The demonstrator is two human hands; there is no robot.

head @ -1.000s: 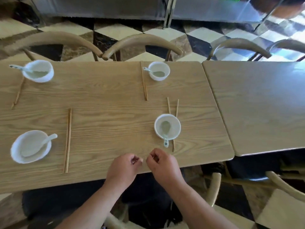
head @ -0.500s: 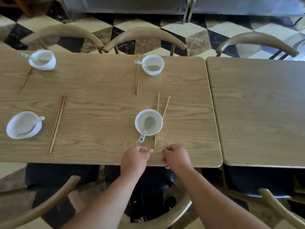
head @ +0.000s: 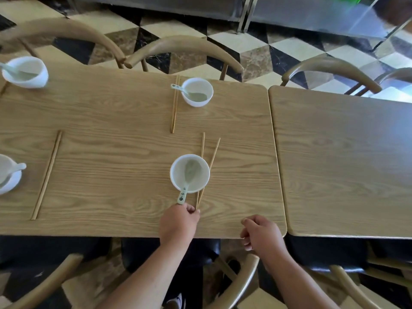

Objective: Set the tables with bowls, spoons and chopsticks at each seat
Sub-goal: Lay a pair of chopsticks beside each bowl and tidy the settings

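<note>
The left hand (head: 179, 221) reaches over the near edge of the wooden table (head: 111, 139), fingers curled, thumb and forefinger pinching the near ends of the near chopsticks (head: 214, 152). These two sticks meet at the fingertips and fan apart toward the far side in a narrow V, running along the right side of the near bowl (head: 178, 175) and touching its rim. That white bowl stands in front of the person, and a pale spoon (head: 183, 195) lies in it with its handle sticking out over the rim toward the left hand, just beside the knuckles. The right hand (head: 263, 237) hovers over the table's near right corner, fingers loosely curled and holding nothing, well apart from the bowl. At the far seat opposite, a far bowl (head: 197, 92) holds its own spoon, with a closed pair of far chopsticks (head: 174, 108) lying just to its left. Two more bowls with spoons sit at the left, one at the far edge (head: 26, 73) and one cut off by the frame (head: 7, 177), with another pair of left chopsticks (head: 46, 175) near the latter. A second table (head: 345, 163) stands against the first on the right.
</note>
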